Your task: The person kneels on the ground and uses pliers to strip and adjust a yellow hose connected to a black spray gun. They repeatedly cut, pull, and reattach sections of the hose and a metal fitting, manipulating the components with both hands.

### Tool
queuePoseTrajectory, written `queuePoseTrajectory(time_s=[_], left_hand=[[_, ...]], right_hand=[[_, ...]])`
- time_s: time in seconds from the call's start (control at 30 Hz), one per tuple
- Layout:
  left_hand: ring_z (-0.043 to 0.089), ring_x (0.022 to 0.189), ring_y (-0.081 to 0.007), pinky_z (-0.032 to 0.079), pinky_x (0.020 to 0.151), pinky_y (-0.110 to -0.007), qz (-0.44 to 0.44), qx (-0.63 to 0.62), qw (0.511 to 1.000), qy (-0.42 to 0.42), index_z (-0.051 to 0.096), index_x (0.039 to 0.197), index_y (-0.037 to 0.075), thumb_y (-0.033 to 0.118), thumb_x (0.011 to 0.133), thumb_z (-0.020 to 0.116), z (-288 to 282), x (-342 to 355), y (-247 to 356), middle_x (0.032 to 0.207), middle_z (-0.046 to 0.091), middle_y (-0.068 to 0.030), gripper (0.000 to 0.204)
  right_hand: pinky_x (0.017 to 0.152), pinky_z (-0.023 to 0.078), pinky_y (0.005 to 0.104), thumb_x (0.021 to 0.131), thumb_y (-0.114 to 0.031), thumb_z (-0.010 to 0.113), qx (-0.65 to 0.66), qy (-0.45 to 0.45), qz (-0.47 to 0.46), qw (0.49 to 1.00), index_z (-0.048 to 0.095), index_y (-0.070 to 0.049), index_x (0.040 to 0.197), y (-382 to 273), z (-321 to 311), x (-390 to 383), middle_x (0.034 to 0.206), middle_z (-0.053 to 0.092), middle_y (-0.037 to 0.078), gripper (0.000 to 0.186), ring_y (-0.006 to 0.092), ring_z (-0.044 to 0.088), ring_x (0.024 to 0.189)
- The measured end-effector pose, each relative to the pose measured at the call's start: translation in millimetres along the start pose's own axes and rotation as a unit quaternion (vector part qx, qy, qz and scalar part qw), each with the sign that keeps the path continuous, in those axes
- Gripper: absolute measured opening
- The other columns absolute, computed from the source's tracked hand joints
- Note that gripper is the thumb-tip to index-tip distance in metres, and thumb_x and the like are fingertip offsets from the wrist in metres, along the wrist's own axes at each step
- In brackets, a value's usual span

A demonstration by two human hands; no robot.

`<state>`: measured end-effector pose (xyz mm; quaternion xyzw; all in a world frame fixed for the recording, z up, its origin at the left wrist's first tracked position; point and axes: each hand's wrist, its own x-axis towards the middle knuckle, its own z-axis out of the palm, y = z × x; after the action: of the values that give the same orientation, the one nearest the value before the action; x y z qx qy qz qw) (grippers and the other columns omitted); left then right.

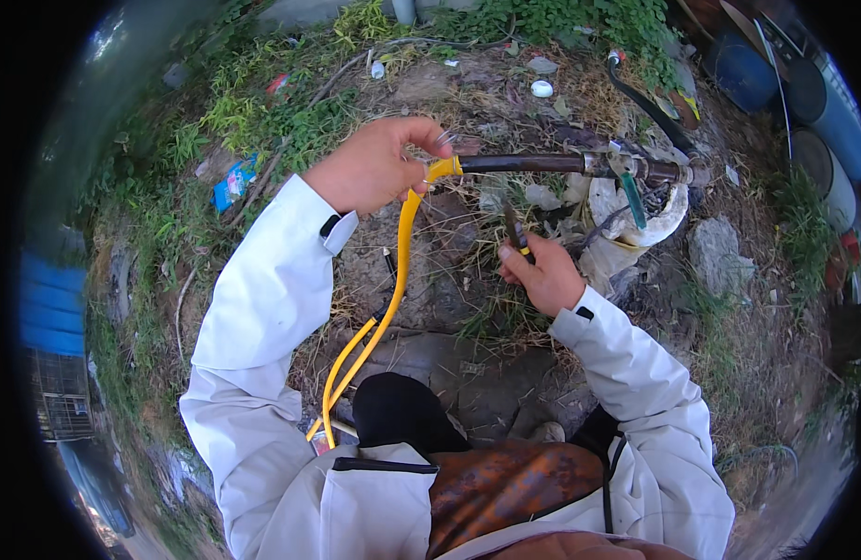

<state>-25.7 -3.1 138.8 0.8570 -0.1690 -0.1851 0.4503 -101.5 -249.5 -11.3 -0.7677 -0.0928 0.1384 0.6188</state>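
My left hand (379, 168) is closed in a pinch beside the end of a yellow hose (404, 238). Fine strands of thin wire (446, 137) show at its fingertips, close against the hose; the palm hides the rest. The hose end fits over a dark pipe (519, 163), which runs right to a valve with a green lever (633, 201). Below the pipe, my right hand (544, 275) is wrapped round pliers (515, 229) with a yellow and black handle, their dark jaws pointing up and apart from the pipe. The hose hangs down and doubles back near my knee.
White cloth or plastic (669, 219) wraps the ground fitting under the valve. A black hose (650, 103) rises behind it. A grey rock (720, 252) lies at right, with blue barrels (837, 117) beyond. Weeds (309, 121) and litter cover the far left.
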Motion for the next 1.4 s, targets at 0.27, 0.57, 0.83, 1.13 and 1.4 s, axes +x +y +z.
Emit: queuePoseTrajectory(time_s=[0.27,0.57,0.83,1.13,1.4], left_hand=[[0.051,0.064,-0.0043,0.044,0.054,-0.023,-0.006,0.026,1.0,0.009,0.059,0.105,0.007,-0.001,0.083,0.057,-1,3,9,0.083,0.057,0.0024,0.024],[0.056,0.074,-0.0137,0.048,0.067,-0.028,0.14,0.238,0.961,0.029,0.056,0.111,0.006,0.001,0.08,0.066,7,-13,4,0.112,0.054,-0.0068,0.033],[0.058,0.105,-0.0286,0.05,0.087,-0.038,0.275,0.394,0.873,0.085,0.067,0.092,0.004,-0.005,0.081,0.061,6,-11,5,0.114,0.056,-0.0082,0.015],[0.054,0.107,-0.0281,0.049,0.087,-0.037,0.302,0.384,0.867,0.095,0.065,0.084,0.003,-0.006,0.078,0.061,6,3,7,0.114,0.056,-0.0086,0.012],[0.05,0.112,-0.0298,0.046,0.091,-0.038,0.342,0.432,0.833,0.063,0.062,0.078,0.002,-0.003,0.071,0.066,8,10,6,0.12,0.054,-0.0104,0.009]], right_hand=[[0.059,0.051,0.0276,0.097,-0.028,0.058,-0.04,-0.106,0.05,0.992,0.06,0.003,0.089,-66,-3,19,0.073,0.065,0.007,0.032,0.0131,0.062,0.064],[0.055,0.054,0.031,0.096,-0.027,0.058,-0.016,-0.144,0.093,0.985,0.061,0.007,0.093,-69,2,51,0.073,0.066,0.011,0.034,0.0182,0.065,0.061],[0.054,0.055,0.0344,0.096,-0.024,0.057,0.14,-0.171,0.147,0.964,0.061,0.004,0.095,-72,6,62,0.076,0.065,0.011,0.028,0.0208,0.065,0.062],[0.065,0.058,0.0349,0.099,-0.031,0.055,0.428,-0.035,0.054,0.901,0.057,-0.001,0.097,-49,78,56,0.079,0.064,0.01,0.03,0.0217,0.067,0.069],[0.063,0.051,0.0292,0.098,-0.02,0.058,0.511,0.072,-0.125,0.847,0.054,-0.007,0.096,-59,148,78,0.078,0.06,0.003,0.014,0.0136,0.06,0.069]])
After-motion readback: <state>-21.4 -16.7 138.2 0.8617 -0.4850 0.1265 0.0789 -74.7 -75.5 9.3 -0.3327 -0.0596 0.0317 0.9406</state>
